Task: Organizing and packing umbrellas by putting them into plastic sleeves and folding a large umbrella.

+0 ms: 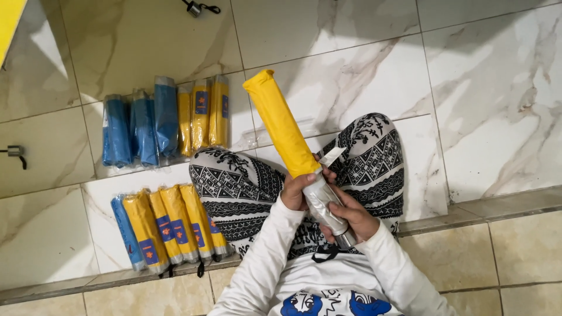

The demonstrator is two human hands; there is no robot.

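Observation:
I hold a folded yellow umbrella (280, 122) that points up and away from me, its lower part inside a clear plastic sleeve (325, 205). My left hand (300, 188) grips it where the yellow fabric meets the sleeve. My right hand (353, 216) grips the sleeved handle end lower down. I sit cross-legged in black-and-white patterned trousers (240, 190), and the umbrella lies over my lap.
On the marble floor to my left lie two rows of sleeved folded umbrellas: a far row (165, 120) of blue and yellow ones, a near row (170, 225) mostly yellow. A raised tile step (515, 202) runs across behind me. A small black object (196, 8) lies at the top.

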